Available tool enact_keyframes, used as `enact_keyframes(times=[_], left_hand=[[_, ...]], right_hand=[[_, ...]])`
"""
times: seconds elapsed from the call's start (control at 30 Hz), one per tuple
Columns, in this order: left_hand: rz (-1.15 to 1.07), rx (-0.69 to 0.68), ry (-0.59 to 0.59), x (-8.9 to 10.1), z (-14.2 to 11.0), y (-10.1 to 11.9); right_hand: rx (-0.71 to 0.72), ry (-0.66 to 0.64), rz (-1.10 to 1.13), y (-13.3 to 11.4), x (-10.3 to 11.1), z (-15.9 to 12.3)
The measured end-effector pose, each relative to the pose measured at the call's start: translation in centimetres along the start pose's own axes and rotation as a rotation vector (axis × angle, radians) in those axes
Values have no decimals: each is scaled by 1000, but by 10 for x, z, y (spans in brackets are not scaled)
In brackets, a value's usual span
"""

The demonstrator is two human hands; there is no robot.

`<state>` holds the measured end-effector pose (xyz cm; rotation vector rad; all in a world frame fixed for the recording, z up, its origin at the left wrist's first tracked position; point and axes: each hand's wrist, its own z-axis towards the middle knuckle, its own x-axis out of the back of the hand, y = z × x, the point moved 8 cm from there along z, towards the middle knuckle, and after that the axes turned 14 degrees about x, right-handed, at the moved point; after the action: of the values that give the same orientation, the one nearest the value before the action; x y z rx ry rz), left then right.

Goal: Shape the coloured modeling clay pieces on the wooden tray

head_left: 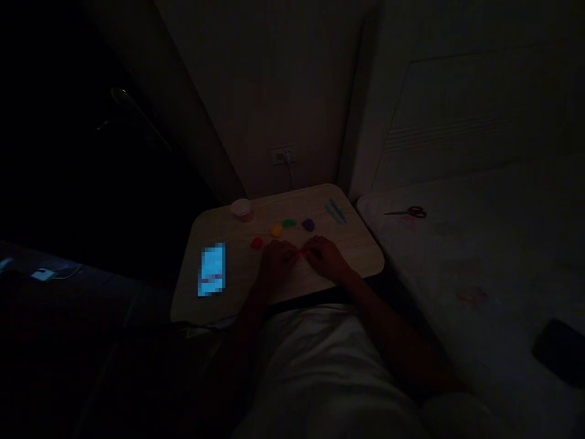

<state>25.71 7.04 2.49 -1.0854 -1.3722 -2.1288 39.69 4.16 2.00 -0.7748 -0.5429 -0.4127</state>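
Note:
My left hand (278, 262) and my right hand (325, 258) meet over the near side of a small wooden-topped table (251, 286). Between their closed fingertips shows a small strip of red modelling clay (303, 251); dim light hides its exact shape. A red clay lump (256, 243) lies just left of my left hand. Beyond my fingers are a yellow lump (276, 230), a green piece (289, 224) touching or close to it, and a purple lump (309, 225).
Two blue stick-like tools (335, 211) lie at the far right of the table. A lidded tub (241, 208) stands at the back left, and a glowing phone (212, 269) lies at left. Scissors (406, 212) rest on the pale surface at right. A wall socket (283, 155) holds a plug.

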Motion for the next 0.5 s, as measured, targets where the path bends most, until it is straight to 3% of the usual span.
enact_keyframes(times=[0.5], left_hand=[[-61,13,19,0,3,-6]], right_hand=[[23,4,30,-1,3,0]])
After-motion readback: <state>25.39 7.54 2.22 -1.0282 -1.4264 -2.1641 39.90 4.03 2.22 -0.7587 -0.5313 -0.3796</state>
